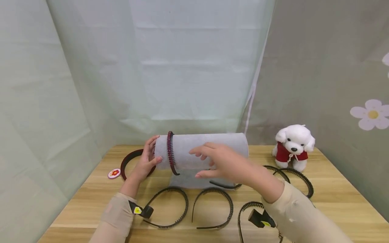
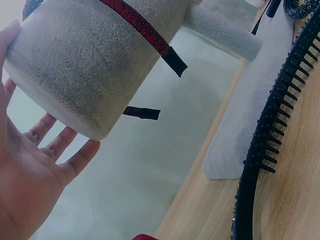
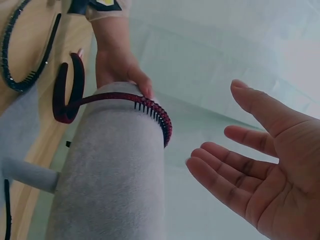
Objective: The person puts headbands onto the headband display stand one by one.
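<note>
A grey plush-covered headband display stand (image 1: pixel 209 145) has a horizontal roll on a post. Around the roll's left part sits a dark red glittery headband (image 1: pixel 170 150) with comb teeth; its ends hang free below the roll in the left wrist view. My left hand (image 1: pixel 145 164) holds the roll's left end, thumb on the near side and fingers round the far side. Near the middle of the roll, my right hand (image 1: pixel 225 162) hovers in front, fingers loosely bent and holding nothing. The right wrist view shows its palm (image 3: pixel 285 185) apart from the roll.
Several black toothed headbands, including one (image 1: pixel 186 206) and another (image 1: pixel 231 206), lie along the table's front and right. A wide dark red headband (image 1: pixel 124 165) and a flower badge (image 1: pixel 114 173) lie at left. A white toy dog (image 1: pixel 294 148) sits at back right.
</note>
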`<state>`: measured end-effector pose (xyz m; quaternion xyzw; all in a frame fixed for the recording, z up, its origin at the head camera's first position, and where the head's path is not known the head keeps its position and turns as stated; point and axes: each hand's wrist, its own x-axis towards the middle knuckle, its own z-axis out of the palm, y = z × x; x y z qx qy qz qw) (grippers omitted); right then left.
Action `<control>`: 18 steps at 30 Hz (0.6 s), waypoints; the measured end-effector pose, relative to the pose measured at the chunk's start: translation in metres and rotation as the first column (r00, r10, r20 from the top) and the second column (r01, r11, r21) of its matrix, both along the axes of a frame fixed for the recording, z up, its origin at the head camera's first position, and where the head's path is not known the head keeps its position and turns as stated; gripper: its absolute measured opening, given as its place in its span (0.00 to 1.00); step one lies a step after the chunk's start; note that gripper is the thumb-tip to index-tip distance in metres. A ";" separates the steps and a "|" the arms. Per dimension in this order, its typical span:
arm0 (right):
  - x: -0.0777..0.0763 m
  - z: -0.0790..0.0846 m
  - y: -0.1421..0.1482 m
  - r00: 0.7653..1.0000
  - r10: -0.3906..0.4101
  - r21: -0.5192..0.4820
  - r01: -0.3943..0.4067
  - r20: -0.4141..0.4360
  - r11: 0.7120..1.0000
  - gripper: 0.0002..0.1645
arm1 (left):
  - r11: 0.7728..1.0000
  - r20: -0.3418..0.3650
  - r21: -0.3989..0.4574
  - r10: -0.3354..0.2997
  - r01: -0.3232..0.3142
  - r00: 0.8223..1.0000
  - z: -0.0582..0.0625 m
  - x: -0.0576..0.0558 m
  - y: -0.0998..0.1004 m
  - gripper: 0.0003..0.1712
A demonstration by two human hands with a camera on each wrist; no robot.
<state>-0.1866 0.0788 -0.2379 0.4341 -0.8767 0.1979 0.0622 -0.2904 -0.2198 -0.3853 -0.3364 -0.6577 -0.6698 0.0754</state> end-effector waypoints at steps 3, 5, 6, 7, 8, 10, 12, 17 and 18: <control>0.004 -0.007 0.007 1.000 0.004 -0.022 -0.004 0.017 1.000 0.32 | 1.000 0.009 -0.007 0.008 -0.008 1.000 -0.001 0.000 0.000 0.39; 0.005 -0.014 0.011 1.000 0.003 -0.032 -0.003 0.022 0.999 0.31 | 1.000 0.011 -0.008 0.012 -0.012 1.000 -0.001 0.001 0.000 0.39; 0.005 -0.018 0.013 0.999 -0.003 -0.033 0.004 0.032 0.999 0.31 | 1.000 0.012 -0.010 0.012 -0.012 1.000 -0.002 0.001 0.000 0.39; 0.006 -0.022 0.016 0.999 -0.007 -0.036 0.008 0.041 0.999 0.30 | 1.000 0.010 -0.010 0.011 -0.010 1.000 -0.002 0.001 0.000 0.39; 0.006 -0.025 0.019 0.999 -0.011 -0.039 0.013 0.052 0.999 0.30 | 1.000 0.010 -0.010 0.009 -0.009 1.000 -0.002 0.001 0.000 0.39; 0.007 -0.033 0.024 0.997 -0.023 -0.037 0.026 0.079 0.999 0.29 | 1.000 0.010 -0.010 0.005 -0.005 1.000 -0.002 0.002 0.000 0.39; 0.009 -0.039 0.029 0.993 -0.037 -0.036 0.041 0.111 0.998 0.28 | 1.000 0.013 -0.007 0.000 0.000 1.000 -0.002 0.002 0.000 0.39; 0.010 -0.054 0.037 0.989 -0.064 -0.022 0.067 0.134 0.997 0.26 | 1.000 0.026 -0.003 -0.003 0.003 1.000 -0.001 0.002 0.000 0.39; 0.010 -0.058 0.039 0.989 -0.068 -0.016 0.071 0.131 0.997 0.25 | 1.000 0.026 -0.004 -0.002 0.002 1.000 -0.001 0.002 0.000 0.39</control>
